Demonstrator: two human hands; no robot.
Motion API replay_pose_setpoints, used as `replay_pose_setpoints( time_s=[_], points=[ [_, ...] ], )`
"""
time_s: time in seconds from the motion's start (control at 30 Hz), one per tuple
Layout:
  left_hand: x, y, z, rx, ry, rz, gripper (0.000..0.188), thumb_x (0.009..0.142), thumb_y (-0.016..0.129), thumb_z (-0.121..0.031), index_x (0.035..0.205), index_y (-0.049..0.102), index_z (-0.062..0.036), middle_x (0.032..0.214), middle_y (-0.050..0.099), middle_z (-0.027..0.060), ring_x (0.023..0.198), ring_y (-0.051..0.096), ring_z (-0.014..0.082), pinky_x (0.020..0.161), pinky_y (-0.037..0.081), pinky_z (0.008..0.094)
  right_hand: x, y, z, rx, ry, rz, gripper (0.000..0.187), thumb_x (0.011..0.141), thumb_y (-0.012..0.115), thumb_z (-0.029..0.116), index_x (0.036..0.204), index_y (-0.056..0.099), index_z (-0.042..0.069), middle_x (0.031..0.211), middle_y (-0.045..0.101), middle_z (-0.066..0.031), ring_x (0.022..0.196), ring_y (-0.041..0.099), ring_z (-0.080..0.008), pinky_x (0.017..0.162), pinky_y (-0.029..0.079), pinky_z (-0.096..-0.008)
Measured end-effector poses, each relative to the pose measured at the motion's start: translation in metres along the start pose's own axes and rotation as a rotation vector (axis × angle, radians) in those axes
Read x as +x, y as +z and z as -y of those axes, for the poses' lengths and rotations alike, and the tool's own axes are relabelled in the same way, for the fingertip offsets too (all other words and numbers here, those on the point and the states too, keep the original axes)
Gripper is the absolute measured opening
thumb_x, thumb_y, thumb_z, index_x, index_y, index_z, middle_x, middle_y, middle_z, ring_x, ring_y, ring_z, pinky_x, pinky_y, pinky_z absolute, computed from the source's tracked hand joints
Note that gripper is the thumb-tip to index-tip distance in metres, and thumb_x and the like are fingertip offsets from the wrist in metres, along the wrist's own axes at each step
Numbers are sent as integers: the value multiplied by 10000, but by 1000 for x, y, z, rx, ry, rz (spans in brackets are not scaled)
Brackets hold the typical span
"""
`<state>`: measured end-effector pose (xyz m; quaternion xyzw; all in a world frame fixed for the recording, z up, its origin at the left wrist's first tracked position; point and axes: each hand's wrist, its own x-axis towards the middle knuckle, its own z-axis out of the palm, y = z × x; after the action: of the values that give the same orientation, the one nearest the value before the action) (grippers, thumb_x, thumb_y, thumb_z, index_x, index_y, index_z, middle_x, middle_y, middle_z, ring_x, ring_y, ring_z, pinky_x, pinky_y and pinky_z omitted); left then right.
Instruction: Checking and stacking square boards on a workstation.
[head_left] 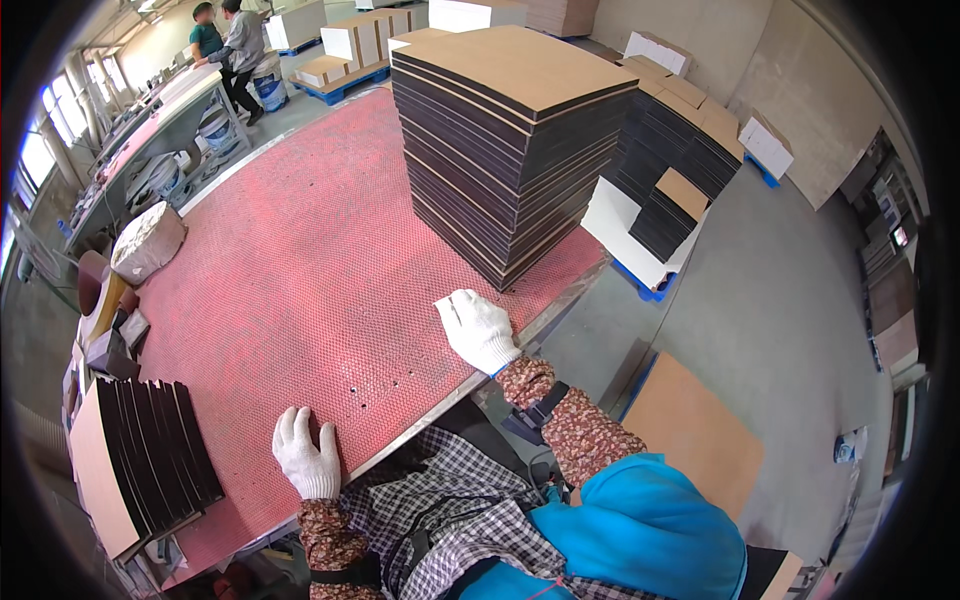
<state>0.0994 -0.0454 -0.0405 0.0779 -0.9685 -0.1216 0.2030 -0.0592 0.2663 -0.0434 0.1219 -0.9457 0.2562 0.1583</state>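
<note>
My left hand [307,455], in a white knit glove, lies on the near edge of a table covered with a red textured mat [270,260]. Its fingers are stretched out and it holds nothing. Farther right, my right hand [479,332], gloved too, is closed low over the mat. A small pale edge shows at its fingertips, too small to name. Just beyond it rises a tall stack of dark-edged boards [510,150] with a tan top. To the left of my left hand, a shorter stack of similar boards [150,460] sits at the table's corner.
A whitish wrapped bundle [149,243] and several dark blocks [112,352] line the left table edge. More boards [680,130] stand on a pallet beyond the right edge. A tan panel [690,430] lies low at the right. Two people [235,50] are by a far workbench.
</note>
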Motion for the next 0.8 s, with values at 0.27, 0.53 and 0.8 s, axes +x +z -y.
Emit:
replay_pose_setpoints(
  time_s=[0.27,0.53,0.8],
  points=[
    [0,0,-1,3,-6,4,484,833,781,-218,1257,640,-30,1369,599,180,1312,527,375,1126,392,505,0,3,-2,11,13,-17,270,1049,487,324,1003,591,79,899,648,-122,810,689,-315,686,579,-451],
    [1,-4,-4,-4,-6,12,462,860,758,-201,1270,639,-24,1373,603,188,1311,525,380,1126,399,489,-2,11,-8,2,-67,-73,274,1050,491,329,990,582,79,895,647,-129,807,691,-323,682,577,-454],
    [0,-2,-1,-19,-1,7,481,835,781,-211,1257,639,-28,1374,596,182,1319,523,375,1133,386,501,-2,13,-9,4,-38,-64,282,1053,493,331,983,574,70,886,646,-131,800,689,-328,678,573,-461]
  ],
)
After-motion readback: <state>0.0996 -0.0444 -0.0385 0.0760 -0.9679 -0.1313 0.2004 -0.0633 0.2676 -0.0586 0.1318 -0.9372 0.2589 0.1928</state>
